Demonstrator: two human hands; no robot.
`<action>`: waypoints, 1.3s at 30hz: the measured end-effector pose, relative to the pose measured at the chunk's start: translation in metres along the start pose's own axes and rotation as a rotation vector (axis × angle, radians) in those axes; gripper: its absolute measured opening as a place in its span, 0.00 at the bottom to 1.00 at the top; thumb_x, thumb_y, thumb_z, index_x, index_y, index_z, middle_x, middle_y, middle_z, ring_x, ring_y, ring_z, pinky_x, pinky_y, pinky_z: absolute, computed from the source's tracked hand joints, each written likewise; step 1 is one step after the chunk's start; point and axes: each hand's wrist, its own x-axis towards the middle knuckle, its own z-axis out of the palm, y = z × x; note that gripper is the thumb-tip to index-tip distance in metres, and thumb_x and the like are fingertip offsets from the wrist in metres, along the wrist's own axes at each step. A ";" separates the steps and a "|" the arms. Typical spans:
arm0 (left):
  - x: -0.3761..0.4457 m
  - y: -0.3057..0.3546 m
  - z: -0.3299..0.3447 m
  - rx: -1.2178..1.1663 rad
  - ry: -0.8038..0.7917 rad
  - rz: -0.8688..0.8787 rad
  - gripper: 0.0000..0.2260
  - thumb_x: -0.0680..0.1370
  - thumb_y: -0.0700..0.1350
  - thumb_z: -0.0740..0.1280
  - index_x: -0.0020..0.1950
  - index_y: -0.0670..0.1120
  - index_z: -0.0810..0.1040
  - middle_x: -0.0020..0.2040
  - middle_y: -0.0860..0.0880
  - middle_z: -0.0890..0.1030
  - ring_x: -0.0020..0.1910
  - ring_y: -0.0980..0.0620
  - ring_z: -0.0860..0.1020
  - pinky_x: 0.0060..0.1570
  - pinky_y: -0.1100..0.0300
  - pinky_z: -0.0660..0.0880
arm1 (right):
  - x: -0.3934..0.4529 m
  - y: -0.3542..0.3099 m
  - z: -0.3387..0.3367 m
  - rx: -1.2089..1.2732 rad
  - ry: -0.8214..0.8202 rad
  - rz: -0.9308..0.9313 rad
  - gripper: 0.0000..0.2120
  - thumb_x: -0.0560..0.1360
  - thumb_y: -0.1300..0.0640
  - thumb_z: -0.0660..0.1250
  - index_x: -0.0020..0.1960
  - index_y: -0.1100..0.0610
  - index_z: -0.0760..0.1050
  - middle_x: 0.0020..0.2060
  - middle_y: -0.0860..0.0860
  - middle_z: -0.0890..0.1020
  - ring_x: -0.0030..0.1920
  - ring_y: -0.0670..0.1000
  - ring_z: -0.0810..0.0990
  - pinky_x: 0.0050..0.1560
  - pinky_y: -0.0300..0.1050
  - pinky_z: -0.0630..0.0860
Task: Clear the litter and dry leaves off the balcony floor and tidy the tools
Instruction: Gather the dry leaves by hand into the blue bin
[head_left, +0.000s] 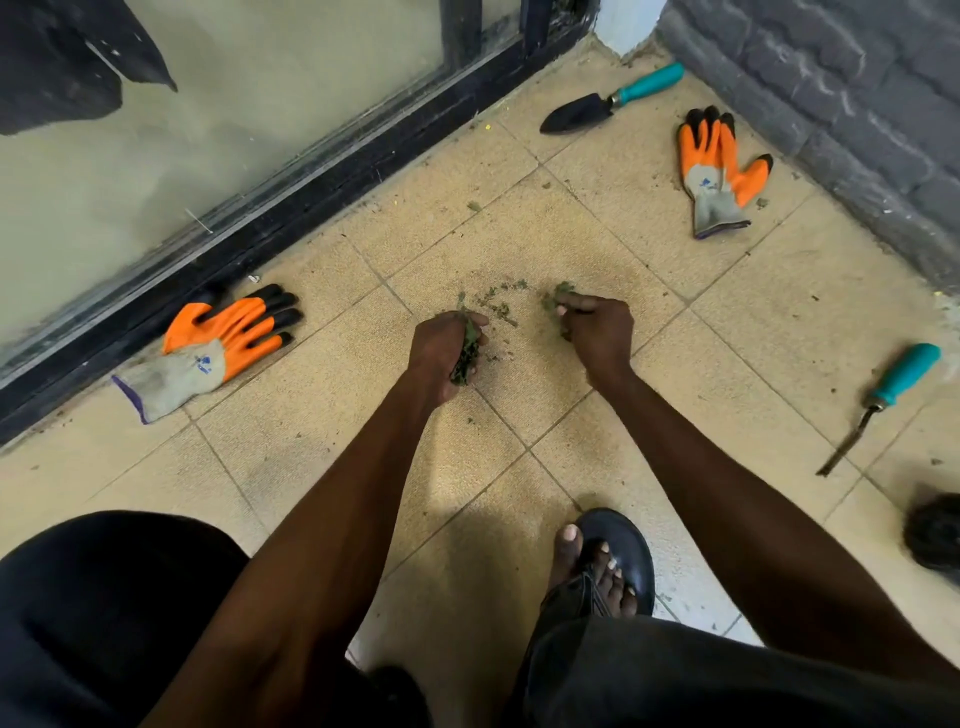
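My left hand (444, 351) grips a bunch of dry green leaves (469, 353) just above the tiled floor. My right hand (597, 330) pinches a small clump of leaves (556, 295) with curled fingers. Between the two hands, loose leaf crumbs (501, 301) lie scattered on the tile. An orange and grey glove (208, 348) lies at the left by the door track. A second glove (719, 169) lies at the upper right. A teal-handled trowel (608, 101) rests near the far corner. At the right edge lies a teal-handled weeder tool (883, 402).
A glass sliding door with a black track (291, 202) runs along the left. A grey brick wall (857, 114) closes the right side. My sandalled foot (602, 564) stands on the tiles below the hands. A dark round object (935, 535) sits at the right edge.
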 end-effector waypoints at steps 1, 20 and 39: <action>0.000 -0.002 0.002 -0.019 0.009 0.001 0.10 0.77 0.35 0.61 0.45 0.42 0.81 0.33 0.46 0.78 0.25 0.52 0.72 0.25 0.63 0.66 | -0.001 -0.005 0.006 0.193 -0.001 0.157 0.08 0.75 0.67 0.69 0.53 0.62 0.83 0.49 0.55 0.85 0.42 0.42 0.84 0.41 0.37 0.80; 0.000 -0.006 0.008 -0.470 -0.138 -0.164 0.04 0.72 0.43 0.69 0.44 0.45 0.78 0.42 0.47 0.78 0.41 0.49 0.80 0.41 0.57 0.78 | -0.057 -0.045 0.073 -0.136 -0.122 -0.196 0.08 0.75 0.68 0.64 0.46 0.60 0.81 0.45 0.54 0.82 0.47 0.49 0.80 0.47 0.36 0.75; 0.010 0.021 -0.013 -0.546 -0.036 -0.073 0.09 0.74 0.32 0.62 0.37 0.44 0.71 0.28 0.50 0.68 0.21 0.55 0.64 0.20 0.67 0.63 | -0.033 0.035 0.052 -0.828 -0.251 -0.176 0.41 0.78 0.33 0.35 0.79 0.62 0.39 0.78 0.60 0.41 0.78 0.58 0.38 0.77 0.53 0.38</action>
